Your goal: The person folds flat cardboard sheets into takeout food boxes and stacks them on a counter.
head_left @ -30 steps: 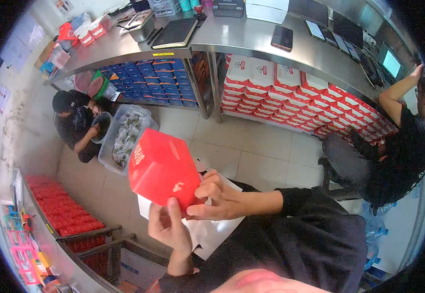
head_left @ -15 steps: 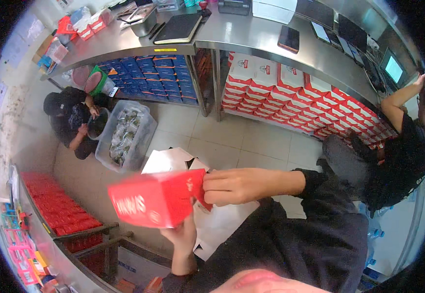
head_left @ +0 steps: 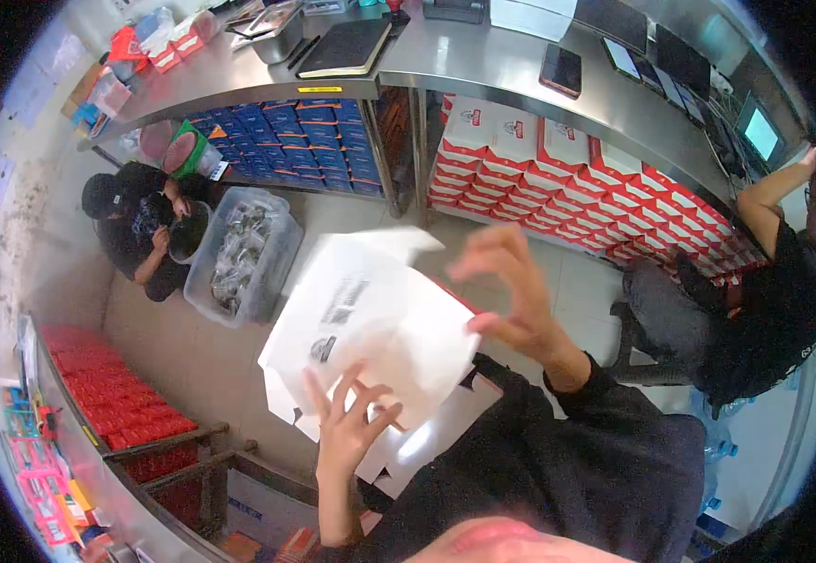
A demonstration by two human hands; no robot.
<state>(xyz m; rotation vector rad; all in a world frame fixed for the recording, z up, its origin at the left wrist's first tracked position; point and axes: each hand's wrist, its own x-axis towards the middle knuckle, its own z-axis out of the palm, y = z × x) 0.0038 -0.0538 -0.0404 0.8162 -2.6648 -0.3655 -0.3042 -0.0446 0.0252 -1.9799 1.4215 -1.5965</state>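
Right hand (head_left: 528,321) has risen, spread wide; left hand (head_left: 347,433), likewise, overlaps one printed sheet (head_left: 380,305).

the white card sheet (head_left: 403,291) has dark print on it: a block of small lines and, just below, a small dark picture mark. some of the stacked red and white boxes (head_left: 497,141) show a dark picture mark, and others show red letters. a yellow label (head_left: 320,90) sits on the steel table's (head_left: 197,94) front edge; its print is too small to read.
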